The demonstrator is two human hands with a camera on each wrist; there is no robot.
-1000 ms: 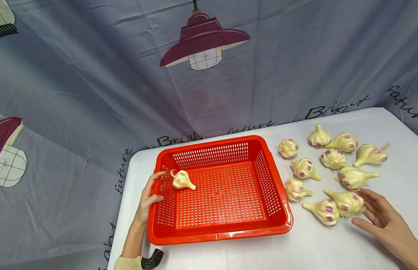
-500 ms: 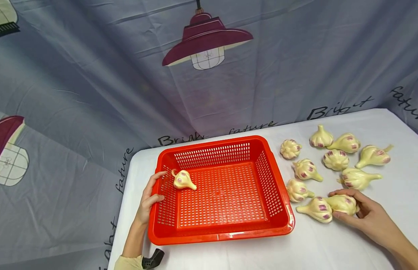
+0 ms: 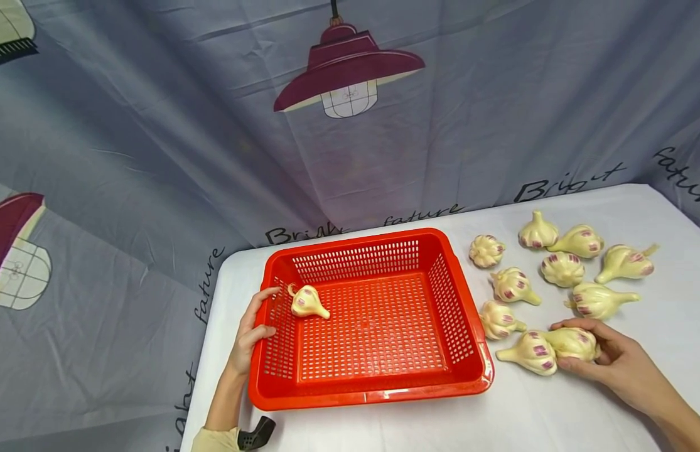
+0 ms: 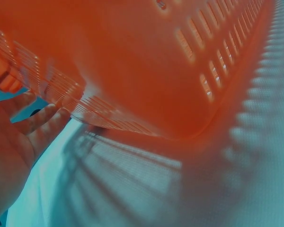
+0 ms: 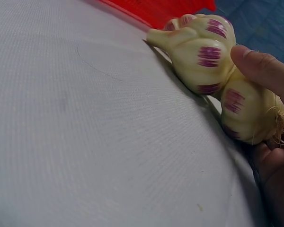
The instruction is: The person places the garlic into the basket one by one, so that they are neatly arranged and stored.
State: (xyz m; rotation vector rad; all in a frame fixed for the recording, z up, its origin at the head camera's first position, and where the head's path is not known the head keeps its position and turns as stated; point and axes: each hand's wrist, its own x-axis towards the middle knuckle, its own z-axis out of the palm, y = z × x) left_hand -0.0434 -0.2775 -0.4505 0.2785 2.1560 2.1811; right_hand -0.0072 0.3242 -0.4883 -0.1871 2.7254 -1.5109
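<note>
My left hand grips the left rim of a red plastic basket; in the left wrist view its fingers lie along the slotted wall. Inside the basket, near that wall, is one garlic bulb with purple marks. To the right of the basket my right hand holds a garlic bulb between thumb and fingers, low at the tablecloth. A second bulb lies against it on the left, its stem towards the basket. In the right wrist view the held bulb's rooty end is by the palm.
Several more garlic bulbs lie loosely on the white tablecloth right of the basket, one close by its right rim. A grey printed curtain hangs behind the table. A black device sits at the left wrist.
My right hand has moved left and taken hold of a garlic bulb; this bulb and its neighbour have shifted slightly left. The left hand keeps its place on the basket rim.
</note>
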